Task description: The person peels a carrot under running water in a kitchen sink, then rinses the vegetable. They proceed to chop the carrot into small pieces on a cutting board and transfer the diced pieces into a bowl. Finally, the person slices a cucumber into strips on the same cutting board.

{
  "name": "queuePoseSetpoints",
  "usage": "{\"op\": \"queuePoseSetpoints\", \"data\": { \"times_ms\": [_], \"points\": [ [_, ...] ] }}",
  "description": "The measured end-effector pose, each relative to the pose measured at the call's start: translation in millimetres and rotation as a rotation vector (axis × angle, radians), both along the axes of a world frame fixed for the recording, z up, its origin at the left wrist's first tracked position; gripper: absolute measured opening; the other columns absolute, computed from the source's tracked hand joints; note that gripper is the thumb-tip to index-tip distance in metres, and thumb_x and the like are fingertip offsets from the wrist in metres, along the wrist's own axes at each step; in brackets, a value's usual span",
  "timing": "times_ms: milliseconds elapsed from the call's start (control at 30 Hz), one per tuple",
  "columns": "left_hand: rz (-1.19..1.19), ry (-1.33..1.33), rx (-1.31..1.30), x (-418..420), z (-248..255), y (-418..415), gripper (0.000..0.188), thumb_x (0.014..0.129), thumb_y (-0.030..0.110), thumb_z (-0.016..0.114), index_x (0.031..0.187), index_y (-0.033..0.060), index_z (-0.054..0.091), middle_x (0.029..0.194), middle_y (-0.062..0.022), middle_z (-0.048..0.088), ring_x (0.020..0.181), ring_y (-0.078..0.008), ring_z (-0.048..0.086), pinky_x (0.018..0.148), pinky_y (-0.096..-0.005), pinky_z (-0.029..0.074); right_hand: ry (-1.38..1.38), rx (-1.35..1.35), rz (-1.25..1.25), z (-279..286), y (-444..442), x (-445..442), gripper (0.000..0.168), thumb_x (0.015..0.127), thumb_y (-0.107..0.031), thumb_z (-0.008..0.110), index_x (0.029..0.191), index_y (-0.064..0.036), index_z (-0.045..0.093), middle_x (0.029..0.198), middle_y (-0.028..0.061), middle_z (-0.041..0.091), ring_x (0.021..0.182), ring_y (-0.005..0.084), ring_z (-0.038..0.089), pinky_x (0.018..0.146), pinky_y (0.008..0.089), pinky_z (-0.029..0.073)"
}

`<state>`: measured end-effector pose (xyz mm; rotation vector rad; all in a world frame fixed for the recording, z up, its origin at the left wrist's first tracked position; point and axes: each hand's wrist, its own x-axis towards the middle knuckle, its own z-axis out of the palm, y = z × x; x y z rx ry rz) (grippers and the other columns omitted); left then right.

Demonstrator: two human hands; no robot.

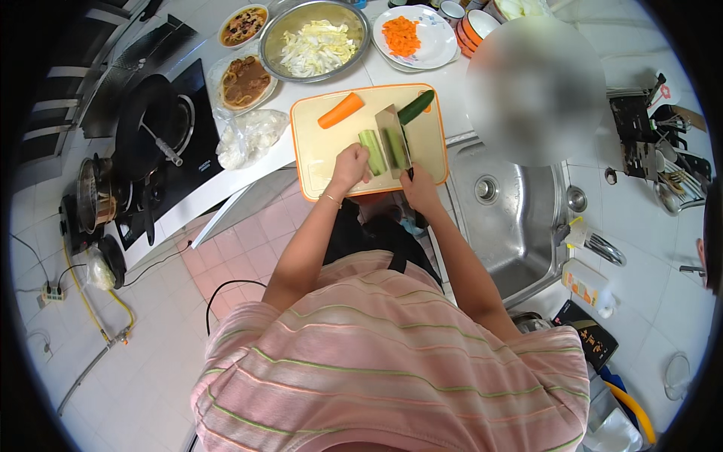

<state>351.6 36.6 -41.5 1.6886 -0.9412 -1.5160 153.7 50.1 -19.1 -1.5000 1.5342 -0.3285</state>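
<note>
On a cream cutting board (316,152) with an orange rim, my right hand (419,189) grips the dark handle of a cleaver (390,130). Its broad blade stands beside a pale green piece of cucumber (373,151). My left hand (351,165) is at the near left side of that piece, fingers curled against it; whether it grips the piece is hard to tell. Behind the blade, towards the upper right of the board, lies a dark green, unpeeled cucumber piece (417,107). A carrot piece (340,111) rests at the board's upper left.
Beyond the board stand a steel bowl of chopped cabbage (270,56), a plate of diced carrot (440,42) and dishes of food. A plastic bag (254,138) lies left, near the hob with a black wok (144,124). Right is a steel sink (502,237).
</note>
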Motion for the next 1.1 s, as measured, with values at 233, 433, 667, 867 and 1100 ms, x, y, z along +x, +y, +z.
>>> {"op": "queuePoseSetpoints", "data": {
  "times_ms": [233, 433, 667, 867, 1100],
  "points": [
    [-0.139, -0.636, -0.268, -12, -6, 2, 0.042, 0.094, 0.030, 0.049, 0.079, -0.0086, 0.058, 0.065, -0.0261, 0.062, 0.059, -0.0380, 0.064, 0.061, -0.0458, 0.052, 0.103, -0.328, 0.000, 3, 14, 19, 0.020, 0.091, -0.016, 0.053, 0.089, 0.004, 0.052, 0.077, 0.0292, 0.060, 0.077, 0.0491, 0.057, 0.068, 0.0535, 0.045],
    [-0.110, -0.425, -0.120, -4, -3, -6, 0.044, 0.091, 0.031, 0.051, 0.080, -0.0107, 0.061, 0.064, -0.0265, 0.062, 0.061, -0.0393, 0.065, 0.063, -0.0458, 0.053, 0.111, -0.251, -0.040, 37, 15, 24, 0.018, 0.091, -0.015, 0.053, 0.088, 0.003, 0.051, 0.077, 0.0292, 0.060, 0.076, 0.0493, 0.057, 0.066, 0.0542, 0.044],
    [-0.090, -0.242, 0.017, -2, 22, -11, 0.042, 0.092, 0.029, 0.049, 0.069, -0.0049, 0.060, 0.050, -0.0128, 0.058, 0.041, -0.0206, 0.057, 0.048, -0.0353, 0.049, 0.191, -0.213, 0.089, 56, 37, 33, 0.018, 0.093, -0.016, 0.052, 0.091, 0.001, 0.051, 0.076, 0.0294, 0.061, 0.074, 0.0483, 0.059, 0.064, 0.0549, 0.045],
    [-0.127, -0.274, 0.039, -3, 32, -13, 0.040, 0.092, 0.026, 0.049, 0.078, -0.0077, 0.065, 0.054, -0.0148, 0.060, 0.043, -0.0214, 0.060, 0.047, -0.0337, 0.050, 0.280, -0.092, 0.133, 65, 40, 36, 0.018, 0.093, -0.017, 0.051, 0.096, 0.001, 0.047, 0.074, 0.0287, 0.062, 0.073, 0.0478, 0.062, 0.065, 0.0570, 0.048],
    [-0.124, -0.243, 0.059, -2, 21, -14, 0.040, 0.093, 0.028, 0.050, 0.074, -0.0056, 0.058, 0.053, -0.0138, 0.059, 0.041, -0.0202, 0.058, 0.046, -0.0346, 0.048, 0.149, -0.196, 0.109, 33, 28, 36, 0.017, 0.092, -0.014, 0.050, 0.091, 0.003, 0.047, 0.076, 0.0309, 0.060, 0.074, 0.0503, 0.058, 0.066, 0.0573, 0.044]
  ]
}}
